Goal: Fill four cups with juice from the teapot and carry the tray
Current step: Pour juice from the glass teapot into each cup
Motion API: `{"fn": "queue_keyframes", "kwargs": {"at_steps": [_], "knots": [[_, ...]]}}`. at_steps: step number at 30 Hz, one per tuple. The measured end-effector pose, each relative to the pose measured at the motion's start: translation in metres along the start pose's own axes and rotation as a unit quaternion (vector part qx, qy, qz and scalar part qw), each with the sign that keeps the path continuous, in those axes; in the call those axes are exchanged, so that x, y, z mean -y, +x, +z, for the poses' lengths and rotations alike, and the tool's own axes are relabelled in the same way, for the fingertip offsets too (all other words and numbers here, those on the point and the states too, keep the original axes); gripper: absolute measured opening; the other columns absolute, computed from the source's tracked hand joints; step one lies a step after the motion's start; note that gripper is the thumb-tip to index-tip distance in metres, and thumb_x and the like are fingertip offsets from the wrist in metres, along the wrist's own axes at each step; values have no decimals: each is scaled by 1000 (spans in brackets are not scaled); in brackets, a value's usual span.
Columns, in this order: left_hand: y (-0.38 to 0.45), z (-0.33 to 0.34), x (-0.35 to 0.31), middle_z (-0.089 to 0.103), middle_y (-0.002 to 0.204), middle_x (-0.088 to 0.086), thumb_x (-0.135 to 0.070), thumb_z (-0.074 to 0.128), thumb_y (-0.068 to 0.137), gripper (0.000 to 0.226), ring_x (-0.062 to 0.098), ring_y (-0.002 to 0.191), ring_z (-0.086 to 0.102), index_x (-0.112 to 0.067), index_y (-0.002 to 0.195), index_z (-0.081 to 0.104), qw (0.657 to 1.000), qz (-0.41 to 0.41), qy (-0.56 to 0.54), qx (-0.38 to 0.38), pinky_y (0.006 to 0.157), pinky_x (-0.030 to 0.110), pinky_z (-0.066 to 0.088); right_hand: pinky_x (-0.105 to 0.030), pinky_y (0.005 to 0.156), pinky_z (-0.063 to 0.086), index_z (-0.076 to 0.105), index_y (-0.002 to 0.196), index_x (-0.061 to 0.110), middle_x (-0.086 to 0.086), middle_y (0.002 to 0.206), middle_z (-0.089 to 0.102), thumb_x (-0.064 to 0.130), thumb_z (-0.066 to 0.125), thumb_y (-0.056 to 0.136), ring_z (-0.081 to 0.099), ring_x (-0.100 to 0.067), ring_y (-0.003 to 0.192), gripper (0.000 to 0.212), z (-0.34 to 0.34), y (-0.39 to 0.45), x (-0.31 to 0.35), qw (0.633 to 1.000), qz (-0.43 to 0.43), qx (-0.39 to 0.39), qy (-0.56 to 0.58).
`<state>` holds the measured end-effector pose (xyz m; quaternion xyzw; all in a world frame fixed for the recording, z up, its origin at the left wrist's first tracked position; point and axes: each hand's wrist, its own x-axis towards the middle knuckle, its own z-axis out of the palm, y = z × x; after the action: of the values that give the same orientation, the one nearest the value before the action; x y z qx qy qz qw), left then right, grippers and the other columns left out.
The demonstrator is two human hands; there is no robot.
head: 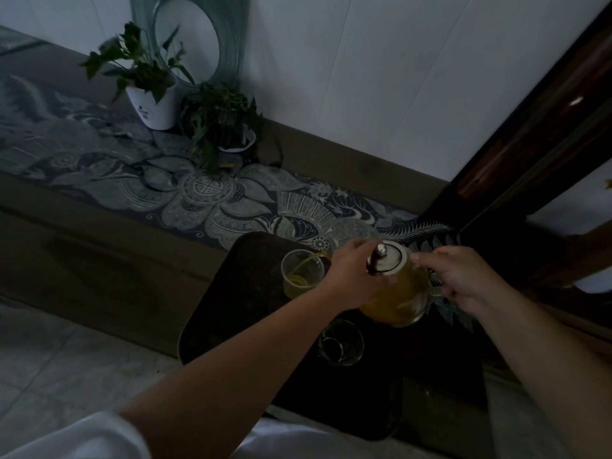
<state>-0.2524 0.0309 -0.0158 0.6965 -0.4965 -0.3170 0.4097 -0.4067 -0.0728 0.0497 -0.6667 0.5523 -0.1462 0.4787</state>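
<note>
While the teapot (402, 293) hangs tilted over the dark tray (231, 293), juice streams into the far cup (302, 271), already partly full. The right hand (463, 281) grips its handle; the left hand (356, 271) steadies it near the lid (387, 258), fingers hidden. Holding the tilt too long risks overflow; the near cup (341, 342) looks empty.

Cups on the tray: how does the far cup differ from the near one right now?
The far cup holds yellow juice and has a stream landing in it from the teapot; the near cup looks empty, with nothing poured into it. The far cup sits left of the left hand, at the tray's far end; the near cup sits below the teapot, closer to the person. Both are clear glass, upright on the dark tray.
</note>
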Motion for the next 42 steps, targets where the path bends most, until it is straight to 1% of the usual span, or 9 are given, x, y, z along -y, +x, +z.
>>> {"fn": "queue_keyframes", "kwargs": {"at_steps": [3,10,14,20,25,31,35,39,42], "knots": [[-3,-1,-2,33,136,2,-44,71,83,70,27,125,26,-31,145,39,999,-3,37,3,104,37,28,-24,39,18,45,61,15,-8,62,37,25,75,84,31,-19,48,39,-1,0,-2,1000,0,-3,0],[-7,2,-5,41,130,-2,-46,71,82,72,26,119,35,-27,144,41,999,3,46,-8,102,43,37,-25,43,19,40,58,18,0,53,35,24,76,84,31,-16,46,44,-1,-4,-3,1000,2,-13,5],[-11,8,-6,43,138,-1,-46,72,81,77,27,127,36,-26,146,38,999,-8,25,-34,103,45,37,-26,43,20,40,57,16,7,43,35,23,75,85,30,-16,45,45,-1,-6,-2,1000,7,-16,6],[-25,17,-3,54,131,-9,-52,75,69,75,20,124,48,-37,134,40,996,-35,-52,-64,98,48,45,-25,45,17,44,58,16,7,42,32,23,75,85,27,-16,42,42,-2,-4,-4,1000,11,-17,13],[-36,17,0,47,138,-8,-37,71,83,58,17,131,34,-30,134,44,998,-13,-37,-48,106,42,36,-20,40,17,48,62,15,-1,51,35,24,75,84,29,-17,42,36,-1,-1,-6,1000,7,-17,8],[-41,15,-3,35,150,-13,-33,64,89,56,16,138,24,-28,139,41,999,0,2,-32,110,43,28,-22,37,21,49,62,14,8,38,39,22,74,84,31,-15,42,35,2,-1,-5,1000,20,-20,4],[-41,13,-3,33,152,-11,-32,62,90,55,17,139,22,-24,140,41,1000,-2,11,-27,112,46,27,-23,43,21,53,63,14,2,48,44,24,76,83,33,-16,43,32,2,4,-6,1000,21,-19,-4],[-41,13,-1,29,155,-13,-29,63,87,62,18,140,21,-25,143,37,1000,-10,15,-23,112,46,27,-20,38,23,61,81,9,-13,68,54,25,76,82,44,-19,48,23,2,8,-8,1000,22,-8,-3],[-41,12,0,25,156,-14,-29,63,87,64,20,140,19,-25,144,34,1000,-14,18,-13,112,46,26,-23,42,22,62,88,9,-14,72,52,27,77,81,41,-19,50,24,3,11,-6,1000,21,-9,-6]]}}
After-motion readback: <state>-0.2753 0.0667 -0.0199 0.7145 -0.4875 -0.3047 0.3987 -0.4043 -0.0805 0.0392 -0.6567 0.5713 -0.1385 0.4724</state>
